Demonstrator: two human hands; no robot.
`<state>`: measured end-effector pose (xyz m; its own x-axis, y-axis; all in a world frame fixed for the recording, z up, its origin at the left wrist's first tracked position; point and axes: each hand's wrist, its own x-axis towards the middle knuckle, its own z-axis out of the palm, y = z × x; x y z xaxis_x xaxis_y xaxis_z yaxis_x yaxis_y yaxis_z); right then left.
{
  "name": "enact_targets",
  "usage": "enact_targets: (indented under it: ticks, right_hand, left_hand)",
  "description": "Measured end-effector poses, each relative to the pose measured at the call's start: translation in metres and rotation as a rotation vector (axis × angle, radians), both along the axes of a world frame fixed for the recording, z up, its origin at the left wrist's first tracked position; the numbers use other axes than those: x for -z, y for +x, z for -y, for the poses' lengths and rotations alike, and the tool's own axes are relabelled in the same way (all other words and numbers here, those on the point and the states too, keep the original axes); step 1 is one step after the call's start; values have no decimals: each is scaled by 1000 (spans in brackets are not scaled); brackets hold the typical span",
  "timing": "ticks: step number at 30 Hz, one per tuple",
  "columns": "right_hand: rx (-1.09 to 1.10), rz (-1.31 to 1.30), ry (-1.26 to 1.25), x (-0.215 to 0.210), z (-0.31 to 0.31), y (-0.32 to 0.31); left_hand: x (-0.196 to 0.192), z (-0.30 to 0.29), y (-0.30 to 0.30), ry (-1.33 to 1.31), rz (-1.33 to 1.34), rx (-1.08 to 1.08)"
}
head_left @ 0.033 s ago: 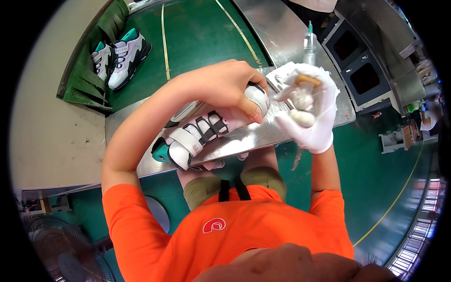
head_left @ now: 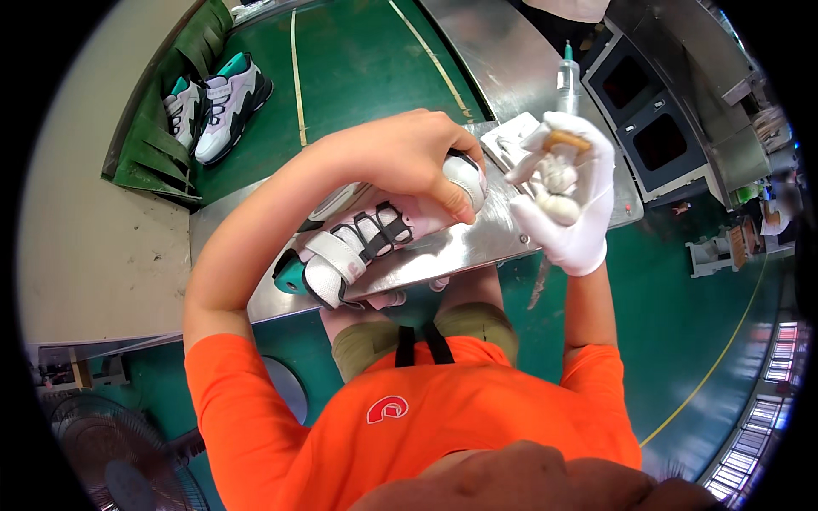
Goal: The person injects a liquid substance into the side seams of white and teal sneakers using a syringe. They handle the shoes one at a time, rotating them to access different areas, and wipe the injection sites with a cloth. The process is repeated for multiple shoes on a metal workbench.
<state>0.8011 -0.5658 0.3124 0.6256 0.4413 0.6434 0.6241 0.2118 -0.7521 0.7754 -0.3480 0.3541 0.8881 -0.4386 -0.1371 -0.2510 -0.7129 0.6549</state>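
Note:
My bare left hand (head_left: 426, 170) curves over the toe of a white and pale pink sports shoe (head_left: 341, 255), fingers and thumb gripping it. The shoe has black lacing, a white strap and a teal heel lining, and lies at the front of the metal worktop. My right hand (head_left: 579, 204), in a white glove, is curled to the right of the shoe, apart from it. A clear syringe (head_left: 568, 85) with a green tip juts up beyond its fingers and seems held. In the curl show a whitish wad (head_left: 558, 179) and a brown piece (head_left: 567, 140), both blurred.
At the far left, a pair of similar shoes (head_left: 230, 106) stands on the green belt (head_left: 366, 77), beside green flaps (head_left: 158, 145). White papers or a pad (head_left: 511, 140) lie on the metal worktop (head_left: 477, 243) near my right hand. A fan (head_left: 123, 460) is at lower left.
My gloved right hand has shifted slightly to the right, and the syringe with it. My left hand and the shoe stay in place.

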Motion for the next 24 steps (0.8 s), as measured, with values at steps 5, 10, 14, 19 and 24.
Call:
enact_targets:
  ticks: [5,10,14,19,24]
  right_hand:
    - [352,137,-151,-5,-5,14]
    - [570,640,-336,-5,-29,32]
    - [597,876,-494,-4,-32,24]
    - [561,922,-481,-3,-15,16]
    - [616,648,-266,8,11,10]
  left_hand:
    - [1,1,5,-11,-68,41]
    - [-4,7,4,-38,-94,58]
    - [0,8,8,6,-94,73]
    - [14,8,14,-2,-53,89]
    - [-3,-8,15,-82,-46,-55]
